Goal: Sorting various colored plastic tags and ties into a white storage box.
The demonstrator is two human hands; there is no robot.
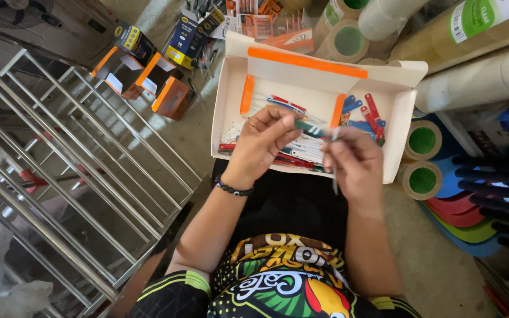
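Note:
My left hand (261, 141) pinches one end of a small green utility knife (310, 127) over an open white box (400, 118) with orange trim. My right hand (354, 160) holds the knife's other end, and a thin metal blade strip (335, 176) hangs down from its fingers. The box lies on my lap and holds several small red, blue and white knives (365, 115) in a loose pile. A dark bead bracelet sits on my left wrist.
A steel tube rack (72, 153) fills the left. Small orange and black cartons (148, 73) lie on the floor at the upper left. Large rolls of brown tape (422, 141) stand on the right, with stacked coloured plastic (460, 218) below them.

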